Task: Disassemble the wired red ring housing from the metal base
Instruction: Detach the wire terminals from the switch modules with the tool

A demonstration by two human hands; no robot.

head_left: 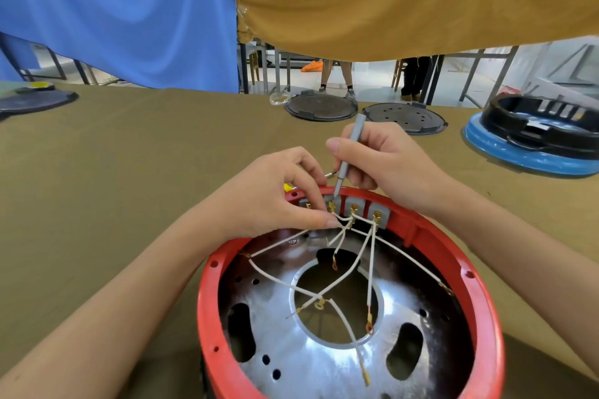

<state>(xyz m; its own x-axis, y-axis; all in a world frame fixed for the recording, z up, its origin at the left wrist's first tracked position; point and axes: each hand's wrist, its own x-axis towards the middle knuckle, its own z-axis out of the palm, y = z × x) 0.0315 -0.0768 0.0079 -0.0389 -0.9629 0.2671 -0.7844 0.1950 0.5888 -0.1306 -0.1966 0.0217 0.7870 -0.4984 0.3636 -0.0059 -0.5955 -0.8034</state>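
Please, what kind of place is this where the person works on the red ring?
Probably a workshop or training room for taking small appliances apart. A long table covered in olive cloth carries dismantled parts: two round dark lids and a black and blue housing. The right hand holds a grey screwdriver.

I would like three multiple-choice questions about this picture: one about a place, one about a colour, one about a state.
1. Where does the screwdriver tip touch?
A. the ring's far-side terminal blocks
B. the base's centre hole
C. the table

2. What colour is the ring housing?
A. blue
B. red
C. black

3. What is the left hand doing?
A. lying flat
B. pinching a white wire
C. gripping the screwdriver

Answers:
1 A, the tip meets a grey terminal block.
2 B, the rim is red.
3 B, the fingertips close on a wire; the right hand holds the tool.
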